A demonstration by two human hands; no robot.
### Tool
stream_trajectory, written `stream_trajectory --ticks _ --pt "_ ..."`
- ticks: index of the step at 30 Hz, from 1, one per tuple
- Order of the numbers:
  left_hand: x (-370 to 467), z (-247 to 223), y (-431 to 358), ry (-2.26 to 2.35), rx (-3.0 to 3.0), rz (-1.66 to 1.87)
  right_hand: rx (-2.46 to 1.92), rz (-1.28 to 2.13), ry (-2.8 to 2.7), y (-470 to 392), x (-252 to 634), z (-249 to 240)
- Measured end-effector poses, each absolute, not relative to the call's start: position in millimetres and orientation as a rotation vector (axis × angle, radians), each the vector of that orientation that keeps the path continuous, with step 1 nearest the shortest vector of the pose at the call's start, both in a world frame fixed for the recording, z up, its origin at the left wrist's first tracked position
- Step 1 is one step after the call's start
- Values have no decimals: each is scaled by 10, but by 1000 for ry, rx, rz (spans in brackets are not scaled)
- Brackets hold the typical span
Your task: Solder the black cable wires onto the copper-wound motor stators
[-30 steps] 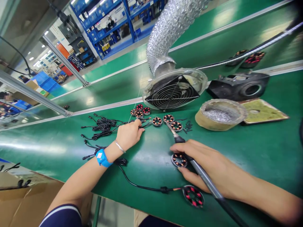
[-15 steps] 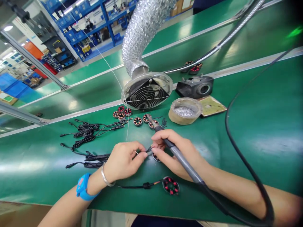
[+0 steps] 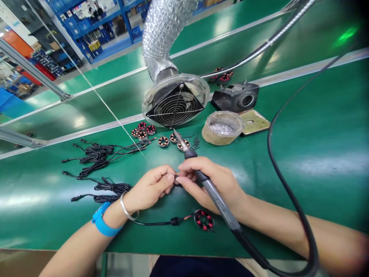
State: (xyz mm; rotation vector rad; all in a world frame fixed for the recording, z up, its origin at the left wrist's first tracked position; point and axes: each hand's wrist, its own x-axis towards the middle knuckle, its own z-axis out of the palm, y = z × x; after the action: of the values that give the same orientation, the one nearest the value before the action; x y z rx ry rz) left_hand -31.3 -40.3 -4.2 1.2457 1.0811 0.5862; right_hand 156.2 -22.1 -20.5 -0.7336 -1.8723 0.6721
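My right hand point(image 3: 220, 184) is wrapped round a soldering iron point(image 3: 220, 207), its metal tip pointing up and away. The thumb and a finger of that same hand also pinch at a small dark wire end point(image 3: 177, 175) with a bit of yellow. My left hand point(image 3: 154, 186) is closed on this wire from the other side, fingertips almost touching those of the right. What else the left fingers hold is hidden. Below the hands lies a ring-shaped motor stator point(image 3: 204, 220) with red windings, joined to a black cable point(image 3: 155, 223).
Several black cable bundles point(image 3: 99, 154) lie to the left. Copper and red stators point(image 3: 163, 141) sit beyond the hands. A fume extractor fan point(image 3: 174, 107) stands behind, beside a round tub point(image 3: 221, 130) of metal shavings and a yellow sponge point(image 3: 255, 122). The iron's cord point(image 3: 288, 184) loops at right.
My left fingers have closed in tighter against the right ones. The solder strand now slants from upper left, away from the left hand. The stator under the hands is no longer visible. The view has shifted slightly.
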Motion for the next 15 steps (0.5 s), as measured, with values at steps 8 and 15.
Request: stream_trajectory --ticks 8,15 --pt "-271 -4 -457 1201 1121 721 -788 863 -1870 -281 1518 -246" --pt "-284 -103 -521 1201 1156 708 -842 970 -1803 -247 1515 -294"
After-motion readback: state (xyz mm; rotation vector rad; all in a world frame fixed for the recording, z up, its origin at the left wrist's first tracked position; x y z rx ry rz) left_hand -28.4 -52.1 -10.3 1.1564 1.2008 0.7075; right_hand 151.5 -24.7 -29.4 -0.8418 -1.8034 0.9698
